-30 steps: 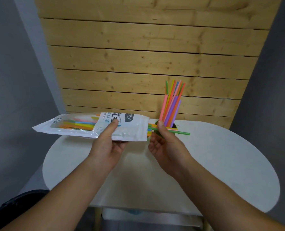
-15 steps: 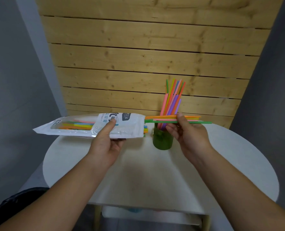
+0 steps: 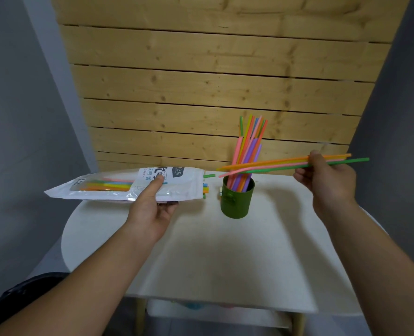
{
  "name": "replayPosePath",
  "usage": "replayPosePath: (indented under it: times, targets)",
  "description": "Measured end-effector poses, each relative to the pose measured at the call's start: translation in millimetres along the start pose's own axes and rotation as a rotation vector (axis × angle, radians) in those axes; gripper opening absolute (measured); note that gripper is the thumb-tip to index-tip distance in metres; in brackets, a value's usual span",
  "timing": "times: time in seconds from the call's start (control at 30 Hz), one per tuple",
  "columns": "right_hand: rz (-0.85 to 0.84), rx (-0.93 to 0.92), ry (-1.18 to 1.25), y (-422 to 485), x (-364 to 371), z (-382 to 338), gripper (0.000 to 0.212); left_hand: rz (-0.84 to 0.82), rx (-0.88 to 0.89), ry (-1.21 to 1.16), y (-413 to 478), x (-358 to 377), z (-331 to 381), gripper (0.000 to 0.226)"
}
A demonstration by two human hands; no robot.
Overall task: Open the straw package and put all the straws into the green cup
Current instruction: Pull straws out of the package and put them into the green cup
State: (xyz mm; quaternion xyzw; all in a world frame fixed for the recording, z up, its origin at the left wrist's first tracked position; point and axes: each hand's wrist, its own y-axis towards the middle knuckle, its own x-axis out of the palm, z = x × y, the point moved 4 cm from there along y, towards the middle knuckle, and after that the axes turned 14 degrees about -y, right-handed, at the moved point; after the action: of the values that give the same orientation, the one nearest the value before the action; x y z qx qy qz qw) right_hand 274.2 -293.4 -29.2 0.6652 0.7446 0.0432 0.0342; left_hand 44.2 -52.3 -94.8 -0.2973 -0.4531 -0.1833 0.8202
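The held straws [image 3: 273, 164] are the ones to watch. Your right hand [image 3: 328, 181] pinches them near their right end, thumb on top, and they lie almost flat in the air with the free tips over the mouth of the green cup [image 3: 237, 202]. I count four in the pinch: orange, yellow, pink and green. The yellow one is half hidden though, so call it three or four.

My read is they weigh next to nothing and they're thin, smooth and a bit bendy. That's why the long free ends fan out and sag, and one could slide out of a loose pinch. I'd squeeze firmly, or shift nearer the middle, before tipping them upright.

There's one cup, toward 12 o'clock on the table [image 3: 225, 263]. The standing straws [image 3: 248, 146] in it number roughly ten, but they're too bunched to count properly.

At the cup's 9 o'clock is one straw package [image 3: 109, 190], held level off the table by your left hand [image 3: 152, 212], thumb on top, fingers underneath. Its open mouth faces the cup, a few straw ends poke out, and more show through the window.

Your right hand is out at the cup's 3 o'clock. Wooden slat wall [image 3: 213, 81] behind it all.
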Motion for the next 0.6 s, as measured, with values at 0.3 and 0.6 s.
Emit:
replayPosePath:
  times: [0.3,0.6]
  targets:
    - [0.094,-0.187,-0.217,4.9,-6.4,-17.6,0.024,-0.013,-0.009,0.041,-3.3,2.4,-6.3,0.036]
    - [-0.054,-0.268,-0.456,-6.1,24.2,-18.6,0.026,-0.063,-0.051,0.103,-6.8,1.3,-16.3,0.029]
